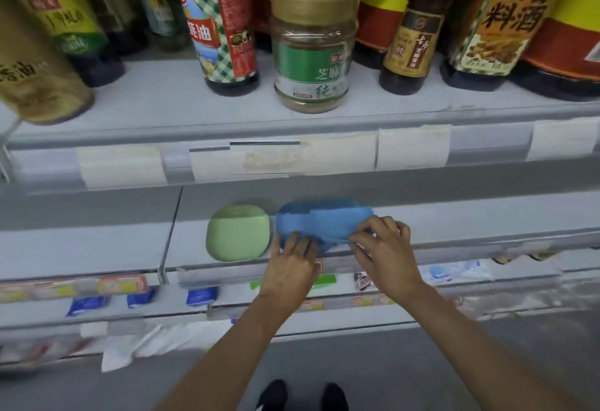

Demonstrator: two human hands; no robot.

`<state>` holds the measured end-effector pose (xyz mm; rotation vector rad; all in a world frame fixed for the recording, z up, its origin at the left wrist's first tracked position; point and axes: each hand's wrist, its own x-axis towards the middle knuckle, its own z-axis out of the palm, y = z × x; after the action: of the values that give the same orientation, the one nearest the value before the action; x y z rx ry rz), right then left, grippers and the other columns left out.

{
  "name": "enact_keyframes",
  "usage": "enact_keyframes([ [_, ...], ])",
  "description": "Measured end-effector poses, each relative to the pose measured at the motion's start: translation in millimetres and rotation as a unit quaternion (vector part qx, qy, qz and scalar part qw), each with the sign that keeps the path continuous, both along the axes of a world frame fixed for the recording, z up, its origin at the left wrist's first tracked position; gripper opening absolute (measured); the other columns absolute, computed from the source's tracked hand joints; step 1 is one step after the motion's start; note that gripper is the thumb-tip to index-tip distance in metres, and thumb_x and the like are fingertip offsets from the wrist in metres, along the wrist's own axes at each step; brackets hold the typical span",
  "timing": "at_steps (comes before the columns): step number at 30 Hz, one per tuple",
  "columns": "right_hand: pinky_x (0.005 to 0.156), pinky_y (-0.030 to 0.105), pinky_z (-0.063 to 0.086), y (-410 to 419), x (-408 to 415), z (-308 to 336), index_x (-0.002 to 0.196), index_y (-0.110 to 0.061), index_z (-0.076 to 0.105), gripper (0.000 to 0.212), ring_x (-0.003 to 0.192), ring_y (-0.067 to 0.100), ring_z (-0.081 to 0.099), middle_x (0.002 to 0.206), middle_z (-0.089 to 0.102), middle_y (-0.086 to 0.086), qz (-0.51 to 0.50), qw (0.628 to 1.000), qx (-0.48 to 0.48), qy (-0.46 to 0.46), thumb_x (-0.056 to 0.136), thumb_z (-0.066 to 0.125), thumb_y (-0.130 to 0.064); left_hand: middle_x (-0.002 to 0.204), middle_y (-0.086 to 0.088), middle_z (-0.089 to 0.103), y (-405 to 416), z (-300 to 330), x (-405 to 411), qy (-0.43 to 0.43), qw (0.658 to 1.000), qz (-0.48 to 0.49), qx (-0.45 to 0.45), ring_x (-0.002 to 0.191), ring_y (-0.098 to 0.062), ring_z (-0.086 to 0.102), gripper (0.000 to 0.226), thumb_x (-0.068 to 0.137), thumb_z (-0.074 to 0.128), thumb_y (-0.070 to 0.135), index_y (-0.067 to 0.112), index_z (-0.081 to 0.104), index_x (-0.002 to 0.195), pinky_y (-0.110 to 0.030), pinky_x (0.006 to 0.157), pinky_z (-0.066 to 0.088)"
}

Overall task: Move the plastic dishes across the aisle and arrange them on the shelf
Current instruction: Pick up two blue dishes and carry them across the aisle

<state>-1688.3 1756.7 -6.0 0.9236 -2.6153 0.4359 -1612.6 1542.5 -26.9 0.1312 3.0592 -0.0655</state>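
Observation:
A blue plastic dish (319,220) lies on the grey middle shelf (97,248), close to its front edge. Both my hands grip its near rim: my left hand (292,259) at the front left, my right hand (383,245) at the front right. A pale green plastic dish (238,232) with rounded corners sits on the same shelf just left of the blue one, nearly touching it. Part of the blue dish's near rim is hidden by my fingers.
The shelf above holds sauce bottles (224,31) and a jar with a gold lid (313,44), with paper price tags (412,147) along its edge. Lower shelves carry small packets (139,297). My shoes (302,394) stand on the grey floor.

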Motion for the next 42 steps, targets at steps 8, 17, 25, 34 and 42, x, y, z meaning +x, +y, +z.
enact_keyframes([
  [8, 0.091, 0.042, 0.035, -57, 0, -17, 0.082, -0.031, 0.072, 0.005, 0.098, 0.021, 0.052, 0.1, 0.053, -0.007, 0.096, 0.995, 0.022, -0.009, 0.084, 0.075, -0.028, 0.11, -0.006, 0.071, -56, 22, 46, 0.194, 0.976, 0.096, 0.024, 0.103, -0.031, 0.064, 0.027, 0.083, 0.06, 0.024, 0.015, 0.075, 0.103, -0.052, 0.093, 0.049],
  [17, 0.102, 0.044, 0.033, -63, 5, -34, 0.097, -0.029, 0.076, 0.024, 0.105, 0.02, 0.051, 0.104, 0.051, -0.006, 0.075, 0.99, 0.113, -0.049, 0.09, 0.06, -0.046, 0.107, -0.002, 0.072, -65, 22, 35, 0.204, 0.975, 0.085, 0.029, 0.101, -0.028, 0.065, 0.025, 0.087, 0.055, 0.028, 0.018, 0.076, 0.096, -0.048, 0.092, 0.048],
  [25, 0.101, 0.042, 0.033, -97, 12, -8, 0.102, -0.027, 0.072, 0.02, 0.104, 0.021, 0.052, 0.106, 0.053, -0.006, 0.126, 0.991, 0.037, -0.026, 0.089, 0.065, -0.041, 0.108, 0.0, 0.073, -72, 32, 38, 0.199, 0.974, 0.099, 0.045, 0.099, -0.026, 0.067, 0.032, 0.089, 0.048, 0.034, 0.021, 0.076, 0.098, -0.047, 0.09, 0.05],
  [34, 0.095, 0.042, 0.035, -296, 91, 34, 0.106, -0.033, 0.07, 0.019, 0.104, 0.019, 0.053, 0.111, 0.056, -0.009, 0.299, 0.954, 0.008, -0.005, 0.092, 0.061, -0.041, 0.109, 0.002, 0.072, -222, 50, 169, 0.27, 0.922, 0.269, 0.062, 0.098, -0.027, 0.068, 0.028, 0.087, 0.053, 0.035, 0.024, 0.074, 0.101, -0.044, 0.084, 0.051],
  [42, 0.09, 0.042, 0.037, -622, 366, 52, 0.108, -0.035, 0.071, 0.023, 0.105, 0.019, 0.055, 0.109, 0.058, -0.012, 0.535, 0.843, -0.026, -0.054, 0.091, 0.058, -0.044, 0.121, 0.009, 0.068, -441, 72, 497, 0.31, 0.796, 0.519, 0.008, 0.11, -0.021, 0.062, 0.033, 0.091, 0.048, 0.045, 0.033, 0.072, 0.109, -0.04, 0.085, 0.044],
])
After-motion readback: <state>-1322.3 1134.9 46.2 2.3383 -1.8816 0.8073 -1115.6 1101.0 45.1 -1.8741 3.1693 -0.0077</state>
